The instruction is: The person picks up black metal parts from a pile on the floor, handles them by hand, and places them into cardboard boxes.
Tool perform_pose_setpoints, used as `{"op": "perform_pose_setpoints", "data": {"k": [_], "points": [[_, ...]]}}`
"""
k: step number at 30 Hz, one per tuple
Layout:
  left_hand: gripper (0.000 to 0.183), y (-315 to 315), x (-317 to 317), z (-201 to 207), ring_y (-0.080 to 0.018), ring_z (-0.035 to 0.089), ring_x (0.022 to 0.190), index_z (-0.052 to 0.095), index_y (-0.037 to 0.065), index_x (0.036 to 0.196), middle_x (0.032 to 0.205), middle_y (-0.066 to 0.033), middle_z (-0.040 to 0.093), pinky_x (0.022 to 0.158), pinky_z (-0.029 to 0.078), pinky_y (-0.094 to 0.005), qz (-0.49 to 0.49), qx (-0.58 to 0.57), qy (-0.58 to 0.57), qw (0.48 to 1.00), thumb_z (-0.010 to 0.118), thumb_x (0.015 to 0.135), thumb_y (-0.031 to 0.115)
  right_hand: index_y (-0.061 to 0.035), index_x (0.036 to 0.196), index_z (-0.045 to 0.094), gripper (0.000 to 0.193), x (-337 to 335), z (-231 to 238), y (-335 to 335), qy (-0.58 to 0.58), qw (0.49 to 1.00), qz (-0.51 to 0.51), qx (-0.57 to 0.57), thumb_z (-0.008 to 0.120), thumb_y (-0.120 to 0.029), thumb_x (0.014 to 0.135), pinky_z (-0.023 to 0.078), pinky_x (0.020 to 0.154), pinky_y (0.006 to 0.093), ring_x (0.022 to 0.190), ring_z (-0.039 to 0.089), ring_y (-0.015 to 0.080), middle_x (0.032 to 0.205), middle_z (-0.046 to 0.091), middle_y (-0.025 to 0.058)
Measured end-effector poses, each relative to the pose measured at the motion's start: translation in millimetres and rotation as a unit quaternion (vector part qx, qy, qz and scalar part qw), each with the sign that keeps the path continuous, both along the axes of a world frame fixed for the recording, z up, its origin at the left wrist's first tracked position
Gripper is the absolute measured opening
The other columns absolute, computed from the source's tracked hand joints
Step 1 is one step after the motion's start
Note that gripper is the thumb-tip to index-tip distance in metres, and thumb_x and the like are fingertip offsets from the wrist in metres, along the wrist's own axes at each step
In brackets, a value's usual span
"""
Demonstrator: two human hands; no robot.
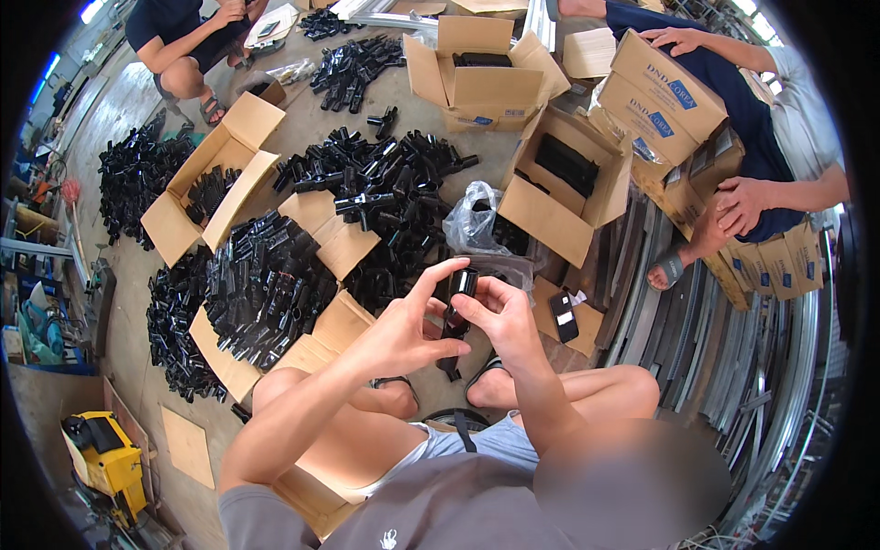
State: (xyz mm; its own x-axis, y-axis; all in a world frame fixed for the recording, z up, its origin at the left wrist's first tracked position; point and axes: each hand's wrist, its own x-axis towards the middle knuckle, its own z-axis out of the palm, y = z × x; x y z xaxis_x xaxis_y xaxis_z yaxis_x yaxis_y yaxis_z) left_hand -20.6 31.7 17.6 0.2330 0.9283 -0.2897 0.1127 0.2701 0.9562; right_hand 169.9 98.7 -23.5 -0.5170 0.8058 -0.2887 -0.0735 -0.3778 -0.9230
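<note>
A glossy black tube-like fitting is held upright between my hands, above my crossed legs. My left hand spans it from the left, forefinger near its upper end and thumb near its lower part. My right hand grips it from the right, with the thumb pressed against its side. The palms and curled fingers hide part of the fitting. Just beyond my hands lies a large heap of similar black fittings. Left of them, an opened carton is piled high with more fittings.
Open cartons stand ahead, beside clear plastic bags. A phone rests on cardboard at right, near long metal bars. One person sits by stacked cartons; another crouches far left. A yellow machine stands lower left.
</note>
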Motion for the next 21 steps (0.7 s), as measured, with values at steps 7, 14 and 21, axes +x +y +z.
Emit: {"op": "perform_pose_setpoints", "data": {"k": [7,14,21], "points": [[0.107,-2.9,-2.4,-9.2,-0.0192,0.071,0.107,0.017,0.023,0.164,0.115,-0.0147,0.069,0.088,0.061,-0.0354,0.053,-0.031,-0.164,0.985,0.082,0.084,-0.007,0.0013,0.119,0.071,0.037,15.3,-13.9,31.7,-0.025,0.999,-0.009,0.039,0.070,-0.033,0.103,0.054,0.075,0.0264,0.087,0.068,0.0101,0.099,0.076,0.0070],[0.108,-3.2,-18.9,6.9,-0.0200,0.072,0.102,0.024,0.027,0.166,0.113,-0.0177,0.069,0.082,0.061,-0.0341,0.139,-0.025,-0.093,0.986,0.082,0.082,-0.009,-0.0012,0.096,0.074,0.036,96.4,-175.8,132.5,-0.384,0.919,-0.062,0.061,0.060,-0.034,0.106,0.052,0.064,0.0278,0.069,0.065,0.0118,0.078,0.071,0.0034],[0.109,-5.4,-18.3,3.7,-0.0194,0.074,0.091,0.032,0.032,0.164,0.107,-0.0155,0.070,0.078,0.062,-0.0334,0.144,0.010,0.105,0.984,0.082,0.078,-0.013,-0.0036,0.106,0.077,0.035,50.7,-198.5,121.1,-0.552,0.776,-0.106,0.286,0.059,-0.033,0.102,0.054,0.093,0.0452,0.108,0.070,0.0377,0.113,0.075,0.0184]]}}
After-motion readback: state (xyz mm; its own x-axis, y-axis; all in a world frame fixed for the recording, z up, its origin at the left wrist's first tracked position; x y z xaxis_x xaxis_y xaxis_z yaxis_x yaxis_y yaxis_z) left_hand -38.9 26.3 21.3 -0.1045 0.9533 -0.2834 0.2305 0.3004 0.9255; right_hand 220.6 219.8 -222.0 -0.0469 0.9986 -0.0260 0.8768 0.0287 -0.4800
